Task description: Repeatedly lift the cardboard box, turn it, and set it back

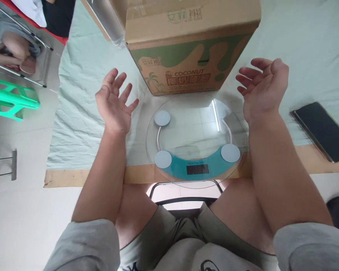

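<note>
Both of my hands are raised palm inward, one on each side of a round glass bathroom scale [197, 174]. My left hand [115, 101], fingers spread and holding nothing, is left of the scale and the box. My right hand [264, 88] has its fingers apart, slightly curled, with nothing in it; it hovers by the scale's upper right. The scale has a teal band, a dark display and pale round pads, and its near rim juts past the table edge. Just behind it stands a cardboard box [186, 60] printed with COCONUT and green patterns.
A smartphone [323, 130] lies dark on the right of the cloth-covered table [81, 124]. Behind the box at left is an open carton [101, 17] with clear plastic. On the floor at left stands a green stool [12, 98]; another person's legs [15, 45] show above it.
</note>
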Demonstrator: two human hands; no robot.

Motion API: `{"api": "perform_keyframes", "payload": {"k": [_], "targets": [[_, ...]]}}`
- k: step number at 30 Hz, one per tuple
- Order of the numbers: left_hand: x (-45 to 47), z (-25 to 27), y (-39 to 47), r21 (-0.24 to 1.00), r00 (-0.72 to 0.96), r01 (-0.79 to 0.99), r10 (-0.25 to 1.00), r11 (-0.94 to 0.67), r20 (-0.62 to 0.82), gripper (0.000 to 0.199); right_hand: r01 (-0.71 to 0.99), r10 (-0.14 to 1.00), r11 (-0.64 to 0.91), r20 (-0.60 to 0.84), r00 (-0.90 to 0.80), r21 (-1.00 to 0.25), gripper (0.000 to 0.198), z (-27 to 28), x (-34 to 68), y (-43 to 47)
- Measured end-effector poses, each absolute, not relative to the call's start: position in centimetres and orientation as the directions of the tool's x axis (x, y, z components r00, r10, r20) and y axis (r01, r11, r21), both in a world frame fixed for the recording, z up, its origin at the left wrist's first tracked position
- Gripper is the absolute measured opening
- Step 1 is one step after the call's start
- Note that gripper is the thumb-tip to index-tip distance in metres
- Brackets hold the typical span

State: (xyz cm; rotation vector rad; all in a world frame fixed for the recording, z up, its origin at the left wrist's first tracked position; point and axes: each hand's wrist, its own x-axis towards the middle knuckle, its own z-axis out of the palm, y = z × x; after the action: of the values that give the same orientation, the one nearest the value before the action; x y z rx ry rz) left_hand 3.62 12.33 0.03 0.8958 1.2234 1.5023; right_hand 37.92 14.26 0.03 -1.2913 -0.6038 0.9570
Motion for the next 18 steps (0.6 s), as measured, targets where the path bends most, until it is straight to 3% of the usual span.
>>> {"api": "perform_keyframes", "payload": {"k": [3,6,10,14,18], "targets": [[3.4,-0.9,11.5,0.936,-0.282,-0.352,0.953,0.002,-0.108,0.063,-0.369,0.838,-0.059,-0.247,0.487,-0.927,0.063,-0.2,38.5,14.6],[3.5,-1.4,11.5,0.896,-0.316,-0.442,0.941,-0.034,-0.120,0.077,-0.491,0.795,-0.084,-0.355,0.492,-0.867,0.071,-0.3,39.1,14.7],[3.7,-1.7,12.3,0.893,-0.288,-0.449,0.950,-0.026,-0.117,0.074,-0.491,0.801,-0.073,-0.344,0.490,-0.868,0.070,-0.7,39.6,14.8],[3.7,-1.4,12.8,0.926,-0.211,-0.378,0.974,-0.003,-0.082,0.075,-0.301,0.872,-0.076,-0.209,0.442,-0.951,0.073,-1.4,39.6,15.1],[4.6,0.0,13.1,0.949,-0.109,-0.314,0.991,0.036,-0.074,0.089,-0.143,0.966,0.040,0.002,0.257,-0.989,0.069,-0.7,38.8,15.2]]}}
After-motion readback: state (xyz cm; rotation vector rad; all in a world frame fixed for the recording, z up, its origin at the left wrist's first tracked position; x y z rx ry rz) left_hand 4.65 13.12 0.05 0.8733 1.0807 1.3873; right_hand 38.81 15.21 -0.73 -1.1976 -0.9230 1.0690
